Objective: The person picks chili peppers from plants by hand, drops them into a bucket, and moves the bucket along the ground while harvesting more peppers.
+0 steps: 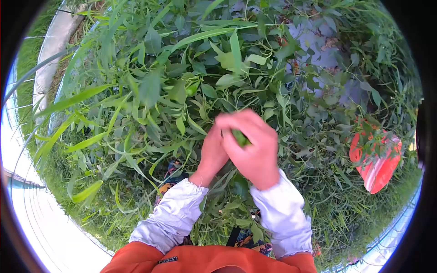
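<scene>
Both my hands meet over the leafy plants in the middle of the view. My right hand (256, 152) is curled closed, with a green pepper (241, 138) partly showing between its thumb and fingers. Motion blurs the fingertips. Touching it from the left is my left hand (213, 154), its fingers curled and mostly covered by the right hand, so what they grip is hidden. Leaves and thin stems (227, 98) lie just beyond the hands. Another shiny green pepper (191, 88) appears to hang among the foliage, up and left of the hands.
An orange-red bag or container (381, 164) sits among the plants at the right. Grey ground sheeting (318, 54) shows through at the upper right. Long grass blades (82, 98) reach in from the left, near a pale concrete edge (52, 50) and thin wires.
</scene>
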Action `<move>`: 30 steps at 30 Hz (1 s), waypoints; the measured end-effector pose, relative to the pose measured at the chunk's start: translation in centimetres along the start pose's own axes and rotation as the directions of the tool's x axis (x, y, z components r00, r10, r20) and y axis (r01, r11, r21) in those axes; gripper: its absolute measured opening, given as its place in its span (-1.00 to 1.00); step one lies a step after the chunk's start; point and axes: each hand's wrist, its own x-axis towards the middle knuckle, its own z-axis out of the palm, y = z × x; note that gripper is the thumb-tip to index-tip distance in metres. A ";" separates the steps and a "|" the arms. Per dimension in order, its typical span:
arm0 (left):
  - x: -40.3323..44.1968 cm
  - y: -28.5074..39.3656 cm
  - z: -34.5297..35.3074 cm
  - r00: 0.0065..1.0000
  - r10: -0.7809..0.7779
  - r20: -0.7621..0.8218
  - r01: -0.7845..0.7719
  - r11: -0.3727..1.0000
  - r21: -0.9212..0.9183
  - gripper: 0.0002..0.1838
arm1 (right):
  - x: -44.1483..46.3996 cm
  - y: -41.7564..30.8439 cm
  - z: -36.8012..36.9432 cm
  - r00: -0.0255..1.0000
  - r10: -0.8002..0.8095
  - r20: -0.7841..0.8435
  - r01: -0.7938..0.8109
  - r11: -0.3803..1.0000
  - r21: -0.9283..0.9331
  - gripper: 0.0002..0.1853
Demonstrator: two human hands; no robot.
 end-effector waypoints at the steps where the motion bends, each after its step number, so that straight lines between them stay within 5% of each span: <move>1: 0.2 -0.6 0.6 0.999 0.022 -0.044 -0.022 1.000 0.002 -0.43 | 1.2 0.9 1.8 0.995 -0.066 -0.076 0.058 0.993 -0.106 -0.72; 4: -0.2 -4.2 1.0 0.999 0.027 0.030 -0.032 0.979 0.201 -0.45 | 3.7 1.2 5.4 0.994 -0.107 0.011 0.103 0.917 -0.387 -0.75; 7: -1.2 -2.9 0.7 0.996 0.076 -0.053 -0.080 0.993 -0.085 -0.40 | 3.3 0.4 5.7 0.998 -0.064 -0.021 0.057 0.970 -0.237 -0.76; 8: -0.8 -2.0 0.5 0.993 0.096 -0.070 -0.105 0.984 -0.145 -0.39 | 2.7 -0.4 3.7 1.000 0.025 -0.008 -0.025 0.998 -0.050 -0.78; 9: -0.4 -1.7 0.1 0.999 -0.002 -0.039 -0.002 0.993 -0.121 -0.31 | 1.9 -1.3 0.5 0.999 0.043 -0.027 -0.044 0.998 -0.044 -0.78; 10: 0.0 -1.3 -0.3 0.995 -0.101 -0.009 0.100 0.991 -0.092 -0.23 | 1.1 -1.2 -3.1 0.980 -0.128 -0.154 0.089 0.967 -0.239 -0.81; 11: -0.1 -1.5 0.0 0.995 -0.099 -0.030 0.097 0.993 -0.060 -0.21 | 0.0 -1.4 -7.2 0.943 -0.173 -0.284 0.049 0.918 -0.394 -0.87; 13: -0.2 -1.8 0.3 0.995 -0.086 -0.043 0.086 0.996 -0.008 -0.17 | -2.5 -0.5 -16.9 0.870 -0.168 -0.463 -0.197 0.743 -0.640 -0.86; 14: -0.2 -1.9 0.2 0.996 -0.078 -0.033 0.079 0.997 0.013 -0.16 | -4.3 1.9 -23.7 0.787 -0.168 -0.594 -0.293 0.746 -0.598 -0.87; 16: -0.4 -1.7 0.2 0.998 -0.062 -0.012 0.063 0.995 0.078 -0.15 | -6.7 3.9 -36.2 0.731 -0.281 -0.621 -0.441 0.500 -0.745 -0.87; 18: -0.6 -1.0 0.1 0.999 -0.042 0.011 0.039 0.985 0.170 -0.13 | -9.2 4.9 -47.7 0.786 -0.234 -0.573 -0.524 0.241 -0.817 -0.68; 21: -0.8 1.0 -0.3 0.989 -0.104 0.107 0.071 0.959 0.274 -0.11 | -10.3 4.7 -55.8 0.616 0.130 -0.777 -0.747 -0.215 -0.629 -0.41; 24: -1.3 0.8 -0.2 0.982 -0.069 0.176 -0.020 0.887 0.461 -0.12 | -11.7 9.5 -62.3 0.624 -0.105 -0.775 -0.714 -0.480 -0.510 -0.23; 25: -1.3 0.9 -0.2 0.971 -0.099 0.217 -0.027 0.859 0.512 -0.12 | -10.2 9.9 -61.9 0.785 -0.072 -0.615 -0.614 -0.219 -0.758 -0.34; 28: -1.8 -1.0 0.2 0.961 0.008 0.276 -0.178 0.782 0.598 -0.10 | 0.3 9.9 -48.9 0.769 -0.169 -0.617 -0.507 0.427 -0.749 -0.61; 30: -1.8 -1.5 0.3 0.951 0.047 0.307 -0.230 0.772 0.593 -0.10 | 8.2 9.8 -39.7 0.799 -0.139 -0.585 -0.411 0.584 -0.700 -0.67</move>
